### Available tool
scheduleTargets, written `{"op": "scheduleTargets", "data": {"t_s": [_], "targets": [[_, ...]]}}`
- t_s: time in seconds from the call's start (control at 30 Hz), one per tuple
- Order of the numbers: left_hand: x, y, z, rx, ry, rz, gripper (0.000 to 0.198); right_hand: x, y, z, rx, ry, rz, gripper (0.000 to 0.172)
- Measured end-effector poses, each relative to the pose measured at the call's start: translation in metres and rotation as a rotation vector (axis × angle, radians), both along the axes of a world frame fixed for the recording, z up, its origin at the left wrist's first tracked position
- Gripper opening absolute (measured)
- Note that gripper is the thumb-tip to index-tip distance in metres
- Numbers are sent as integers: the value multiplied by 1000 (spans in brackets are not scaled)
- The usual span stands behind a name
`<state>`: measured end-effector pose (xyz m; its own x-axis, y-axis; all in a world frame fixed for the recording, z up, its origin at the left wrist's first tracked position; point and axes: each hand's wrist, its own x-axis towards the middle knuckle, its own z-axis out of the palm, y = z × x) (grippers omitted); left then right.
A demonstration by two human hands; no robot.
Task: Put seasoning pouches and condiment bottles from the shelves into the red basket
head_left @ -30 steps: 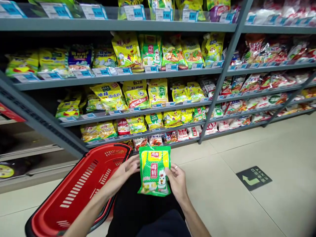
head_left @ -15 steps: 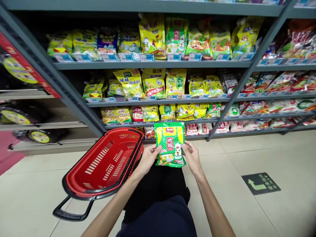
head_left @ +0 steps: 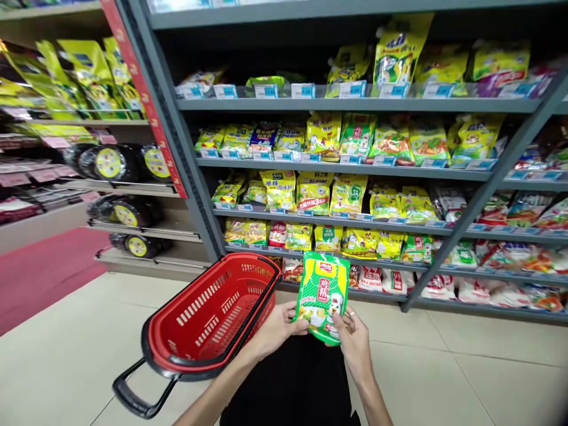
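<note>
A green and yellow seasoning packet (head_left: 322, 290) with a cartoon chicken on its front is held up before me, tilted slightly. My left hand (head_left: 284, 326) grips its lower left edge, thumb on the front. On the lower right edge, my right hand (head_left: 352, 337) pinches it between thumb and fingers. Just left of my left arm stands a red shopping basket (head_left: 166, 337) with slotted walls and a black rim. Its black handle (head_left: 142, 405) is folded out toward me. I see no goods on the visible part of its floor.
Grey shelves (head_left: 355, 105) ahead carry rows of yellow seasoning bags (head_left: 315, 192) above price tags. On the left, another rack holds black wrapped rolls with yellow labels (head_left: 110, 163). A slanting grey post (head_left: 474, 207) rises at right. Pale tiles (head_left: 412, 373) cover the floor.
My view has swung up and to the left, bringing more of the left rack into sight. Both hands have slid lower on the packet, which now leans a little.
</note>
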<state>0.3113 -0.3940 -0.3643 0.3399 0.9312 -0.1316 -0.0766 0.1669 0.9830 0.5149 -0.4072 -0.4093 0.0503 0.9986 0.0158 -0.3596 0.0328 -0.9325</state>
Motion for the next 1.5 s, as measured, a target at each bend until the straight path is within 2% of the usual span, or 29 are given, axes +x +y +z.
{"op": "scheduleTargets", "data": {"t_s": [0.13, 0.23, 0.3, 0.4, 0.63, 0.73, 0.87, 0.97, 1.1, 1.23, 1.33, 1.4, 1.5], "targets": [[-6, -4, 20, 21, -21, -20, 68, 3, 0, 15, 102, 44, 172, 77], [-7, -8, 27, 57, -40, -85, 74, 9, -1, 23, 140, 45, 234, 76], [-6, -8, 27, 70, -45, -116, 72, 14, 0, 27, 133, 13, 230, 73], [-4, -1, 28, 60, -56, -127, 70, 20, 4, 36, 123, -28, 205, 79], [8, 26, 51, 87, -174, -133, 62, 37, 26, 67, 252, -50, 156, 71], [11, 29, 49, 49, -250, -152, 59, 40, 30, 73, 225, -8, 182, 68], [7, 36, 30, -12, -354, -156, 54, 38, 31, 73, 154, 2, 223, 65], [5, 48, 21, -39, -431, -199, 48, 37, 36, 72, 163, -6, 224, 62], [14, 67, 28, -58, -416, -185, 48, 43, 51, 77, 214, -42, 182, 60], [33, 100, 55, 94, -289, -106, 47, 57, 89, 91, 283, -129, 85, 62], [48, 143, 91, 245, -149, -97, 46, 71, 133, 115, 328, -211, -8, 52], [59, 179, 125, 377, -74, -107, 44, 83, 165, 143, 348, -304, -69, 47], [80, 237, 188, 561, 65, -68, 40, 102, 212, 206, 365, -521, -171, 43]]}}
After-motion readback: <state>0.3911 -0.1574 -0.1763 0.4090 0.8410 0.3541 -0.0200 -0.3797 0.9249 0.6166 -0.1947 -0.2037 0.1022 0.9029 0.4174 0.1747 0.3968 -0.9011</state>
